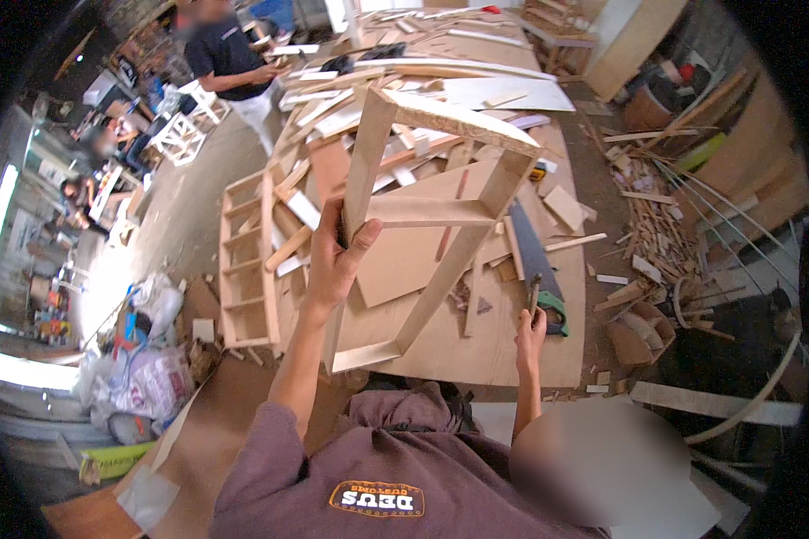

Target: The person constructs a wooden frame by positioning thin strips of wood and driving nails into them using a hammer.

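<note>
My left hand (334,260) grips one long side of a rectangular wooden frame (427,212), thumb on the near face and fingers wrapped behind. The frame is tilted up above the worktable and has a crosspiece between its two long sides. My right hand (530,328) is closed around a slim, dark hand tool (535,292) that points upward; its exact kind is too small to make out. Just beside that hand lies a handsaw (537,251) with a green handle, its blade reaching away over the table.
The plywood-topped worktable (548,359) carries piled wood offcuts. A slatted wooden frame (247,260) stands at its left edge. A yellow tape measure (537,171) lies farther back. Scrap wood (647,225) litters the right floor; filled bags (148,377) are at left. A person (234,63) stands at the far left.
</note>
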Available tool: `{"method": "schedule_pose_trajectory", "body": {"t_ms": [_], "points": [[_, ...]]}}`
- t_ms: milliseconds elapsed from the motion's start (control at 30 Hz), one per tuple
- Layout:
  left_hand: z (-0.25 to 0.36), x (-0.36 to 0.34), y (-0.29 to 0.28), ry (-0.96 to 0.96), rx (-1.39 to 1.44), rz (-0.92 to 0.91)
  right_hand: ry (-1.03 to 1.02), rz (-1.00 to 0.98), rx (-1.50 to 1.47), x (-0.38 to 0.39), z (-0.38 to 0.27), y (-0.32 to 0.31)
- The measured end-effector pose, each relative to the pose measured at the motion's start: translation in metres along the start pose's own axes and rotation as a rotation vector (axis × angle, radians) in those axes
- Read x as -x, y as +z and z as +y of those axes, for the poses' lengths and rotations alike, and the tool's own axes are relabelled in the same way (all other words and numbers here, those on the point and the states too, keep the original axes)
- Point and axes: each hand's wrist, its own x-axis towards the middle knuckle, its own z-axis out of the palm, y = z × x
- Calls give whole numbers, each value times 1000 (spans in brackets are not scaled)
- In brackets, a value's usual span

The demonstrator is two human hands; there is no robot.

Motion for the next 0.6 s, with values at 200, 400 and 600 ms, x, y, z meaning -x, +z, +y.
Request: {"method": "schedule_pose_trajectory", "body": {"t_ms": [200, 400, 600], "points": [[32, 16, -49, -97, -220, -20, -122, -159, 422, -3, 32, 50], [-10, 34, -40, -162, -519, -216, -335, -185, 370, -46, 83, 65], [-59, 55, 3, -284, -698, -564, -413, 12, 189, -36, 25, 28]]}}
